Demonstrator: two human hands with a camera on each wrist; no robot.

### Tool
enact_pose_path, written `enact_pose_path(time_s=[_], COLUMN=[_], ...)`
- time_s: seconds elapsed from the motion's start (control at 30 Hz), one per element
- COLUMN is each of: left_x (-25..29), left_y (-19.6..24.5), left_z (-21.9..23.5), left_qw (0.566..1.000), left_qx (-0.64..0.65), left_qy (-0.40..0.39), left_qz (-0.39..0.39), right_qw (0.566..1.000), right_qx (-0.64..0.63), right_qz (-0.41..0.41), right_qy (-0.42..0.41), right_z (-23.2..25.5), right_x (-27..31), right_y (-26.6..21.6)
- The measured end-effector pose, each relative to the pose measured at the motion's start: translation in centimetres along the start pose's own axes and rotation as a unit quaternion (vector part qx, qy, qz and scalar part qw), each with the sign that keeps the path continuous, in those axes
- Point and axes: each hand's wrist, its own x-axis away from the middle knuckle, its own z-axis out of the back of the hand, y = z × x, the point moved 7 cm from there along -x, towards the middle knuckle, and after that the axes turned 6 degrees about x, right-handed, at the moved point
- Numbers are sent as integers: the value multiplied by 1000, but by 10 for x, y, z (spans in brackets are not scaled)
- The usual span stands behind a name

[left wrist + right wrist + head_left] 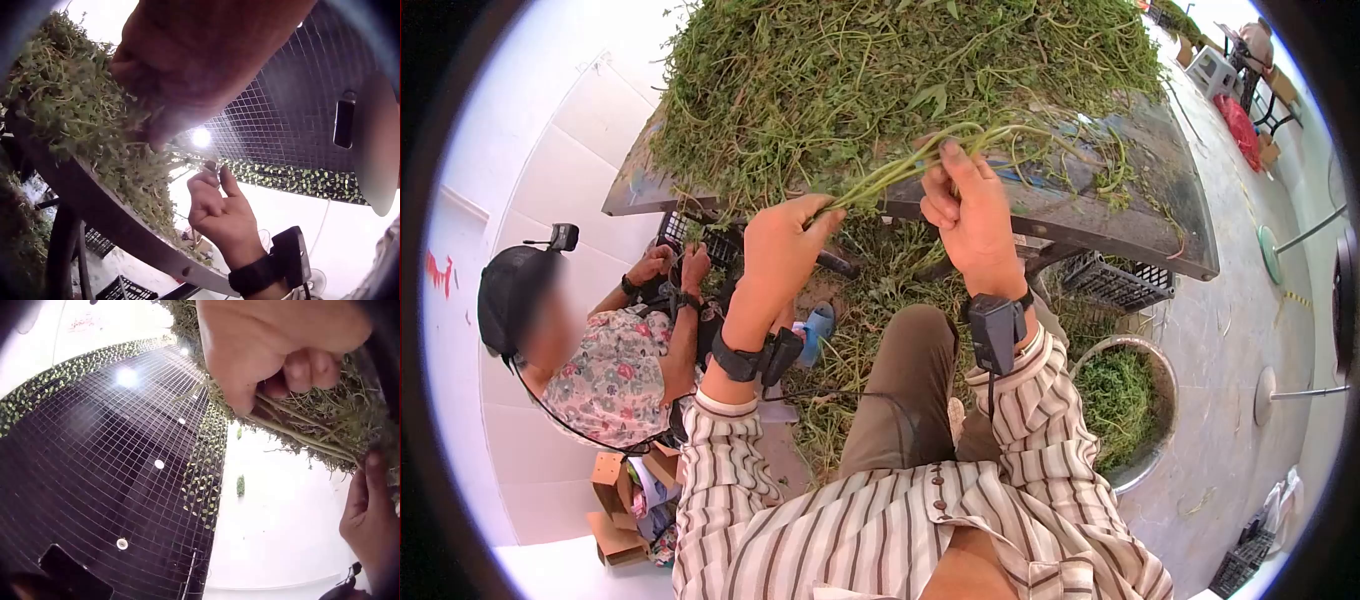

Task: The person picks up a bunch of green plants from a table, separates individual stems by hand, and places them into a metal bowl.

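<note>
A bunch of long green stems [890, 176] stretches between the two hands above the table's near edge. The left hand [785, 250] pinches one end between thumb and fingers. At the other end the right hand [972, 220] grips the stems between thumb and curled fingers, and loose ends trail off to the right. In the right wrist view the stems [300, 434] run from the right hand [281, 350] to the left hand [369, 512]. The left wrist view shows the left hand [187, 69] large and dark, with the right hand [222, 212] beyond it.
A big heap of greens [880, 80] covers much of the dark table [1140, 230]. Black crates [1115, 280] stand under it. A round tub [1165, 400] of greens is at the right. Another person [610, 370] sits at the left, and loose stems litter the floor.
</note>
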Motion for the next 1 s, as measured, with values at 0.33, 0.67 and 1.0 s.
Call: enact_pose_path(time_s=[0.33, 0.67, 1.0], left_x=[14, 26, 32], left_y=[18, 29, 24], left_z=[4, -12, -37], left_qw=[990, 987, 993], left_qx=[118, 162, 93], left_qy=[-61, 8, 67], left_qz=[40, -25, 27], right_qw=[994, 972, 975], right_qx=[101, 225, 218], right_qz=[-42, 32, 6], right_qy=[-13, 52, 47], right_z=[-11, -15, -20], right_x=[4, 8, 10], right_y=[17, 10, 24])
